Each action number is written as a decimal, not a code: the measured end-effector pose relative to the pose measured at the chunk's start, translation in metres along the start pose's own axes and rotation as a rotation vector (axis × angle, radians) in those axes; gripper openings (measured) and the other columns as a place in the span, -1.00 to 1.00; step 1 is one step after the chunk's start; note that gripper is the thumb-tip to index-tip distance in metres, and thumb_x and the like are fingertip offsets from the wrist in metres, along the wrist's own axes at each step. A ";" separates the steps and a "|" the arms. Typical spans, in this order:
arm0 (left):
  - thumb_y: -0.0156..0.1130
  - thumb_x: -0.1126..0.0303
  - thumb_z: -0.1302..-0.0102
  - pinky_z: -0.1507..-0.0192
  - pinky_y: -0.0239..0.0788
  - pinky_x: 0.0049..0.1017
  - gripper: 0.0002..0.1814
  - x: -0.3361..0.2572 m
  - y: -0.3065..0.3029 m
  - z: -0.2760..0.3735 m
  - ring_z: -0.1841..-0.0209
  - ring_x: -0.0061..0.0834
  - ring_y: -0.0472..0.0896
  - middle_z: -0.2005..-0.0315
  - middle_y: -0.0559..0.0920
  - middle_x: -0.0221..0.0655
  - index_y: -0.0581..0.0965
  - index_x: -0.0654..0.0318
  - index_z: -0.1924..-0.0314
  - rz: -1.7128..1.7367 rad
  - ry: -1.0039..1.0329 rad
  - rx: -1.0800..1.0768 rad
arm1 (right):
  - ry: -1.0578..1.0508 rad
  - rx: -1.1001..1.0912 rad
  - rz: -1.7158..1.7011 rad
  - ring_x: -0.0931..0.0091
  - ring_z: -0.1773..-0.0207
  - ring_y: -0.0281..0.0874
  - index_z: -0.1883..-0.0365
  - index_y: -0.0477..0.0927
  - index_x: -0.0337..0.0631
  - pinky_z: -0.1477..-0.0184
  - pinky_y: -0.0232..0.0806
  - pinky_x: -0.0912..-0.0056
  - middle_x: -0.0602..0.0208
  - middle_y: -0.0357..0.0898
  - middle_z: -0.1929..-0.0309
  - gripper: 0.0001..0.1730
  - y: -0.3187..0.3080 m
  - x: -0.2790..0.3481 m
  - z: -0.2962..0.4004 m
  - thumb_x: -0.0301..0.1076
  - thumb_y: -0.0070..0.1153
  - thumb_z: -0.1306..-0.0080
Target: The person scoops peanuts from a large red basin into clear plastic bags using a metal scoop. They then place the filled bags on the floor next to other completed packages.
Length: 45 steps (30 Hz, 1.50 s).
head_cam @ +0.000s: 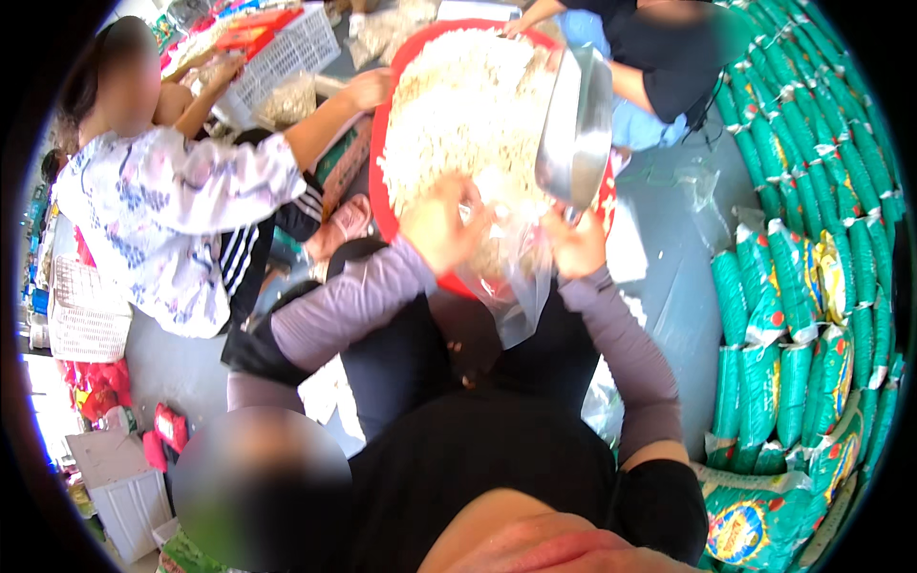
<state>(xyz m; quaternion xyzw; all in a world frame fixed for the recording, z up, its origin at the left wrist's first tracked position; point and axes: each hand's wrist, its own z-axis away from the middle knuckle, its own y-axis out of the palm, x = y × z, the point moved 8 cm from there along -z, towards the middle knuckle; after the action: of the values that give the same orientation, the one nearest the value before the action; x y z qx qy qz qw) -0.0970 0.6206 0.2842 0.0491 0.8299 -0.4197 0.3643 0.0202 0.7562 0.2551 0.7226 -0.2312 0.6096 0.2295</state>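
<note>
A wide red tub [382, 143] in front of me holds a heap of pale, loose dry pieces [466, 107], too overexposed to identify. At its near rim, a clear plastic bag [519, 301] hangs between my hands, with some pale pieces inside. My left hand [445, 225] is blurred, its fingers curled at the bag's left upper edge. My right hand [579, 240] grips the short handle of a metal scoop [575, 136], close to the bag's right upper edge. The scoop's pan extends away from me over the tub's right side. Some fingertips are lost in glare.
A person in a floral top [179, 193] sits left, a hand on the tub rim; another person [652, 64] sits beyond right. Green filled bags [759, 387] are stacked along the right. White plastic baskets [89, 322] and a white box [125, 494] stand left. Loose plastic [702, 200] lies on the floor.
</note>
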 end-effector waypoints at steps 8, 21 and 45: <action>0.24 0.37 -0.18 0.34 0.39 -0.57 -0.84 0.038 0.053 0.011 0.39 -0.56 0.56 0.47 0.61 -0.34 0.56 0.34 0.34 1.077 -0.488 0.271 | -0.156 0.016 0.079 0.70 0.42 0.36 0.11 0.40 -0.26 0.39 0.26 0.62 0.48 0.46 0.40 -0.74 0.026 -0.009 -0.012 -0.51 0.05 -0.21; -0.09 -0.04 -0.36 0.59 0.07 -0.62 -0.44 0.188 -0.004 -0.017 0.71 -0.67 0.23 0.80 0.31 -0.53 0.36 0.19 0.68 0.790 -0.745 -0.023 | 0.154 0.329 0.808 0.44 0.31 0.49 0.24 0.51 -0.31 0.21 0.32 0.38 0.21 0.55 0.40 -0.64 -0.134 -0.084 -0.079 -0.15 0.12 -0.21; -0.22 0.56 -0.35 0.49 0.37 -0.64 -0.79 0.197 0.074 -0.045 0.57 -0.54 0.55 0.26 0.49 -0.32 0.37 0.19 0.09 0.733 -0.554 0.348 | 0.405 0.237 0.906 0.02 0.27 0.46 0.45 0.54 -0.33 0.17 0.27 0.10 -0.13 0.52 0.42 -0.42 -0.103 -0.257 -0.121 -0.01 -0.36 -0.35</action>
<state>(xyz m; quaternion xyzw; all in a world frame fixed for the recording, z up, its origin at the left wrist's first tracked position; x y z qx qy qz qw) -0.2375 0.6569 0.1259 0.2844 0.5476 -0.3936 0.6814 -0.0483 0.9256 0.0145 0.4382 -0.4014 0.7978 -0.1015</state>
